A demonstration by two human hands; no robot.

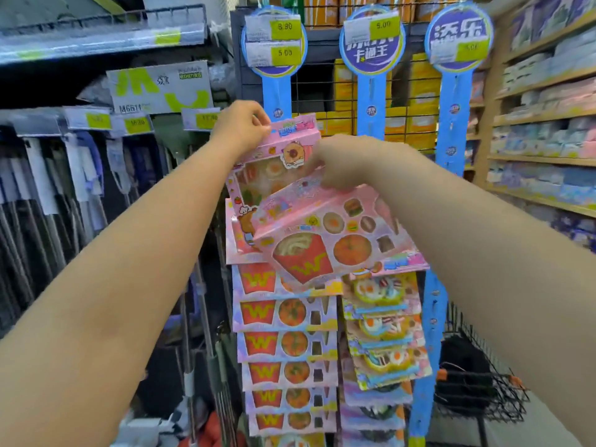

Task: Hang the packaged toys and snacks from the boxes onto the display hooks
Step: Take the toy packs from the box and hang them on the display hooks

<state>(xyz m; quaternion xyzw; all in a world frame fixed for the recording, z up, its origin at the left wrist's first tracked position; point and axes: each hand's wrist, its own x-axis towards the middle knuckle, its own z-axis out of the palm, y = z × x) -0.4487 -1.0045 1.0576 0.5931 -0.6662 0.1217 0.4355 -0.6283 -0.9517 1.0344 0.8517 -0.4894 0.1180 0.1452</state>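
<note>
My left hand (240,127) pinches the top edge of a pink boxed food-toy pack (274,169) held upright against the left blue hanging strip (276,91). My right hand (342,162) grips a second pink pack (325,240), printed with a red fries carton and an orange round item; it lies tilted in front of the first. Below them, a column of matching fries packs (287,343) hangs on the left strip. Beside it, egg-themed packs (383,330) hang on the middle strip (371,104). The hooks themselves are hidden by the packs.
A third blue strip (451,130) on the right is bare. Price tags (274,40) top the strips on a wire grid. Mop handles (48,204) hang at left. Wooden shelves (541,117) of packaged goods stand at right. A black wire basket (477,382) sits low right.
</note>
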